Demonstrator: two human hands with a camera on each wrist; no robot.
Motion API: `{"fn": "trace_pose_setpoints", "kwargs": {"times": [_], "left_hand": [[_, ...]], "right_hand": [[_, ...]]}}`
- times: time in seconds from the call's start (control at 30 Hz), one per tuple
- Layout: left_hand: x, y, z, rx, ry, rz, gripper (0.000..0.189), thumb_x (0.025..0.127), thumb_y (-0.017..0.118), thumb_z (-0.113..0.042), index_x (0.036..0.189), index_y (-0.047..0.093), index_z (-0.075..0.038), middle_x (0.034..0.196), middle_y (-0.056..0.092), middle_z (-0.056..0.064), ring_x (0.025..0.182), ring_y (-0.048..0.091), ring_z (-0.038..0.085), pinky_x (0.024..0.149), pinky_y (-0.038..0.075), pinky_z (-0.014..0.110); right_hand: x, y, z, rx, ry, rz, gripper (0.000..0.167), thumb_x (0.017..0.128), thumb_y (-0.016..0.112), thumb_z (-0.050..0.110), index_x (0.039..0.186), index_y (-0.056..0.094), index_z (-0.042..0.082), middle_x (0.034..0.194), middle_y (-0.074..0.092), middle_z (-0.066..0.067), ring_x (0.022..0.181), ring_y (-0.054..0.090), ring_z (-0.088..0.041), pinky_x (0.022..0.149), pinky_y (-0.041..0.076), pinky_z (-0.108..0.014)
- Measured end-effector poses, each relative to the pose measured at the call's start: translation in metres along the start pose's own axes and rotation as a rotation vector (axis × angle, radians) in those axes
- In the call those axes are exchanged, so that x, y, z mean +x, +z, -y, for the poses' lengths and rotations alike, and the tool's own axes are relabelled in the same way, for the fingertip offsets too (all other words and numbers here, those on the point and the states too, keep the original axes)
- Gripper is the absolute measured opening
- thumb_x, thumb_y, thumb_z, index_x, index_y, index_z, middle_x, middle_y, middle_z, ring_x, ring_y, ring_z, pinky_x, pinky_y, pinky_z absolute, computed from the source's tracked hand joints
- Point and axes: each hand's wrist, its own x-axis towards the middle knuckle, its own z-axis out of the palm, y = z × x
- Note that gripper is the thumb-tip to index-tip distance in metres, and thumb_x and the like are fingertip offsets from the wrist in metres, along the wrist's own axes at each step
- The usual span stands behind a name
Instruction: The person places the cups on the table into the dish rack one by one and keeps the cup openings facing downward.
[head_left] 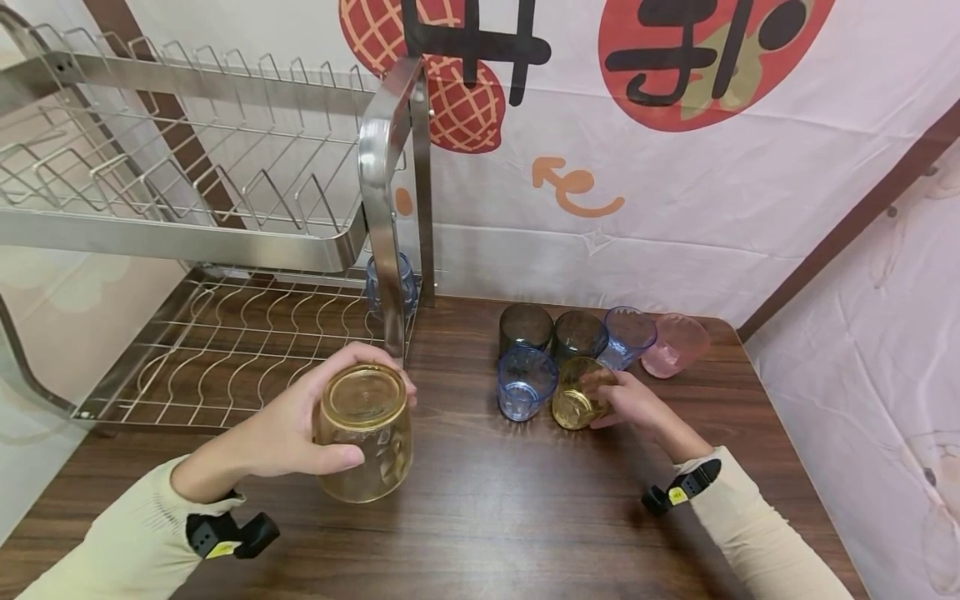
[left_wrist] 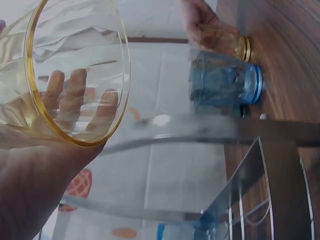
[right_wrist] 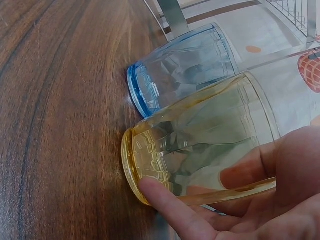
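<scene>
My left hand grips a yellow glass upside down above the table, its base facing up and its rim down. In the left wrist view the fingers show through the clear wall of that glass. Farther right, my right hand holds a second yellow glass, which stands upright on the table. In the right wrist view one fingertip lies near the base of this glass. A blue glass stands upright just left of it.
Two dark glasses, another blue glass and a pink glass stand behind, near the wall. At left is a two-tier metal dish rack; a blue glass sits on its lower shelf. Wooden table lies beneath.
</scene>
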Motion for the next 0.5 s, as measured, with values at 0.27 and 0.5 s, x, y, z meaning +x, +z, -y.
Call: {"fn": "trace_pose_setpoints", "kwargs": {"times": [0.27,0.5], "left_hand": [[-0.011,-0.013,-0.006,0.048,-0.011,-0.049,0.074,0.071,0.070,0.015,0.137,0.037,0.012,0.130,0.058,0.021,0.119,0.062,0.028,0.097,0.054,0.036],[-0.019,-0.034,-0.006,0.085,-0.058,-0.128,0.071,0.070,0.065,0.020,0.136,0.039,0.013,0.129,0.061,0.022,0.120,0.063,0.026,0.096,0.054,0.033]], "right_hand": [[0.000,0.000,-0.002,0.012,-0.007,0.004,0.046,0.096,0.040,0.001,0.138,0.044,-0.017,0.141,0.047,-0.037,0.123,0.054,-0.043,0.083,0.060,-0.048],[0.000,0.000,-0.001,0.021,-0.006,0.002,0.045,0.098,0.039,0.001,0.139,0.044,-0.017,0.142,0.046,-0.037,0.128,0.050,-0.046,0.084,0.060,-0.048]]}}
